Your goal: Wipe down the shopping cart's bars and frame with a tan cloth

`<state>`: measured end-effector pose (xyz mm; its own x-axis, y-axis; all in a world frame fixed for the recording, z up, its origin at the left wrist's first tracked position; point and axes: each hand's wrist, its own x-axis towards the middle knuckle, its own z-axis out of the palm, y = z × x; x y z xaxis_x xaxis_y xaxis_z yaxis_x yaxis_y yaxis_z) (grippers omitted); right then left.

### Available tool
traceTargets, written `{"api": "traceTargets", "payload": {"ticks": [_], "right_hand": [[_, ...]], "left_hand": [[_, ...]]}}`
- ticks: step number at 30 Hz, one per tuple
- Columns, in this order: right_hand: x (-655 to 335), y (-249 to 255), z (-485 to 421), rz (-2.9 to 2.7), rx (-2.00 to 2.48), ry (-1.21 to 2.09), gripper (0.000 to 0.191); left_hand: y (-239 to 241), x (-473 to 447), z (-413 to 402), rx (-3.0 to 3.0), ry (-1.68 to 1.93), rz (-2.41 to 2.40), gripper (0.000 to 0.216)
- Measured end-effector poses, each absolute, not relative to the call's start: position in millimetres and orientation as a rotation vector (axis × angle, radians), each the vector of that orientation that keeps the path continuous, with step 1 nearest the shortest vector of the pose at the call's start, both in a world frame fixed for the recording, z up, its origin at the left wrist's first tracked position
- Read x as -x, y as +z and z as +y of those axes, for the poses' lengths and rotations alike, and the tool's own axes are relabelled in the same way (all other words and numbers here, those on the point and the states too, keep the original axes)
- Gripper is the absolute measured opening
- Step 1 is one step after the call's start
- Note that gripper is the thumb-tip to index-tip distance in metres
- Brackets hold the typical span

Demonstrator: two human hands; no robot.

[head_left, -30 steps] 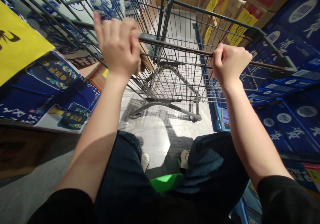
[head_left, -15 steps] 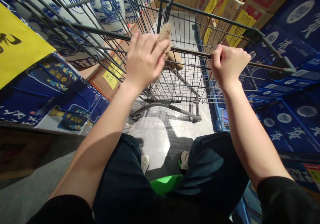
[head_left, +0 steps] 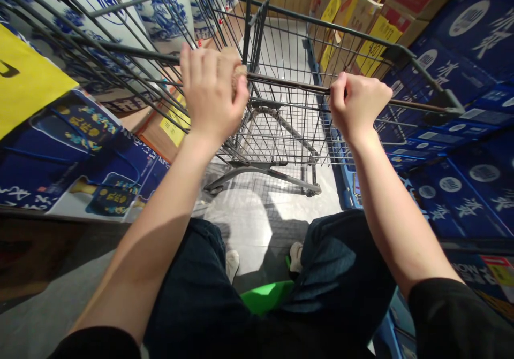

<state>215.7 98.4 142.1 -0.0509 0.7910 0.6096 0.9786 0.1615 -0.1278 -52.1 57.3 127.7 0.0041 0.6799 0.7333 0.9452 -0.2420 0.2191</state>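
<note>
A dark wire shopping cart stands right in front of me. My left hand is closed over a tan cloth, pressing it around the cart's top rail on the left; most of the cloth is hidden under the palm and fingers. To the right, my right hand grips the same brownish rail in a fist. The cart's lower frame and a wheel show beneath the basket.
Large blue-and-white jars line the left side, above blue printed boxes. Stacked blue cartons stand on a blue pallet at the right. Something green shows between my legs.
My left hand has slid left along the rail with the cloth, whose loose ends are now mostly covered. The right hand keeps its grip on the rail. The view has shifted slightly.
</note>
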Motion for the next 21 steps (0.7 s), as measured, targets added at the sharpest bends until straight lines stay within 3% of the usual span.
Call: {"api": "traceTargets", "payload": {"ticks": [4,9,12,21], "right_hand": [[-220,143,98,-1.905,1.657,-0.483,0.050],[-220,143,98,-1.901,1.635,-0.490,0.051],[-217,143,98,-1.896,1.682,-0.464,0.050],[-218,142,99,-1.884,1.662,-0.510,0.051]], "left_hand": [[129,46,55,2.060,-1.129,-1.687,0.041],[129,133,79,1.486,-0.905,-1.893,0.062],[127,156,84,1.439,-0.958,-1.920,0.055],[128,37,48,2.154,-1.244,-1.755,0.041]]}}
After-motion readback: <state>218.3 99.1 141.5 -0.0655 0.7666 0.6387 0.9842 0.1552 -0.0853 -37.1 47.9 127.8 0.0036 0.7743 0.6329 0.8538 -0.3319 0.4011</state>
